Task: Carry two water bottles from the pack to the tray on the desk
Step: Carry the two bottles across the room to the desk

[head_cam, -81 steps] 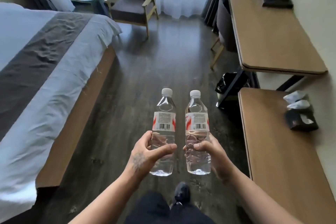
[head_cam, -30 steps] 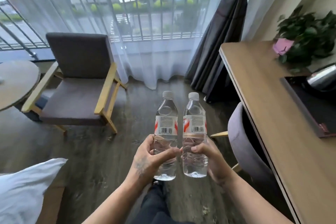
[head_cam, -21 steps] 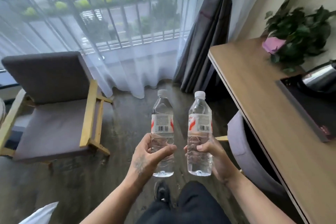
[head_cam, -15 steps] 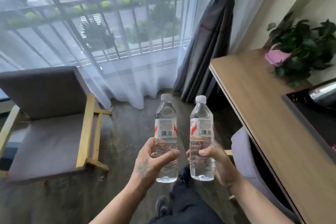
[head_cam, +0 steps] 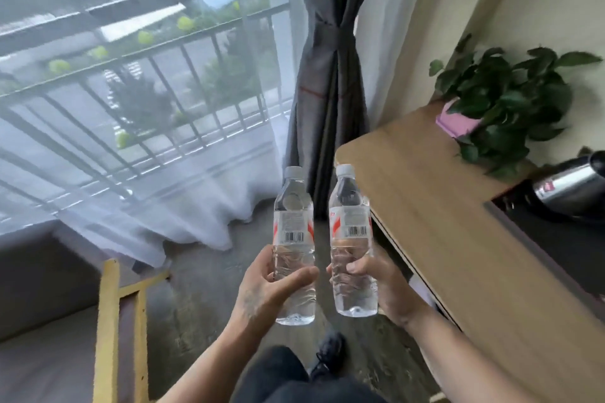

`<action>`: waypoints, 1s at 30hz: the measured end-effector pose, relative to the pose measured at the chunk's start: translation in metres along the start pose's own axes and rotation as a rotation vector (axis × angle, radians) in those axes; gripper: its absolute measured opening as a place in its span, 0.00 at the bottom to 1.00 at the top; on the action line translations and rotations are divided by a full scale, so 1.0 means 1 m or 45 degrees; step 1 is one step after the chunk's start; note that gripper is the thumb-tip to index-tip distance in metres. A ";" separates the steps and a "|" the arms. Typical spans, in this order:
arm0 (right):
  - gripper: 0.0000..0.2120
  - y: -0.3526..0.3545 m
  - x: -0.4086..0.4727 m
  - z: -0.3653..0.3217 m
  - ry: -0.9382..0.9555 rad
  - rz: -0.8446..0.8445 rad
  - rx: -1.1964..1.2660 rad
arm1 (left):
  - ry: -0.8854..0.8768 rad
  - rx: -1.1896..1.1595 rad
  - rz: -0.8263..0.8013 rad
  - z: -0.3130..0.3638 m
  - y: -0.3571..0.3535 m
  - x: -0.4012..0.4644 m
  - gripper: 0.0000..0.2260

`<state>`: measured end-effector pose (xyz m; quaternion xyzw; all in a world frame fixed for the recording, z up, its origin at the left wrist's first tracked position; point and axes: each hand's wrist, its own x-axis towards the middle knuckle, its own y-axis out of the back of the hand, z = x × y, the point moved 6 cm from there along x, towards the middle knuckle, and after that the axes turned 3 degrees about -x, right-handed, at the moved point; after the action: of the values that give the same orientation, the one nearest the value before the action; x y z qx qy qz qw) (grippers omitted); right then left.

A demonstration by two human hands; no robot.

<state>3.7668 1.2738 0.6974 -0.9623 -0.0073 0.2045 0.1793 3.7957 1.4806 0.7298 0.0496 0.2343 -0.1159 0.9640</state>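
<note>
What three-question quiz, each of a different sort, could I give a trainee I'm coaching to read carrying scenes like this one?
1. True or false: the left hand and the right hand each hold one water bottle upright.
2. Multiple choice: the black tray on the desk lies (a) to the person's right, (b) to the left, (c) behind the armchair.
3. Fill in: the shiny thing standing on the tray is a ____.

Key:
1. True: the left bottle and the right bottle both have caps up.
2. (a).
3. Kettle, beside the potted plant.
</note>
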 end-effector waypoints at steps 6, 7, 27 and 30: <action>0.20 0.085 -0.013 -0.024 0.085 0.348 0.156 | -0.013 0.115 -0.297 0.040 -0.085 0.060 0.23; 0.20 0.098 -0.018 -0.025 0.094 0.392 0.210 | -0.013 0.141 -0.347 0.045 -0.102 0.069 0.24; 0.29 0.244 -0.120 -0.019 0.334 1.454 0.609 | -0.006 0.572 -1.437 0.080 -0.386 0.149 0.25; 0.30 0.250 -0.136 -0.008 0.315 1.566 0.642 | 0.003 0.587 -1.492 0.074 -0.409 0.141 0.27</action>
<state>3.6310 1.0250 0.6703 -0.7363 0.6104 0.1530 0.2488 3.8492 1.0452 0.7131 0.1198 0.1926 -0.6723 0.7047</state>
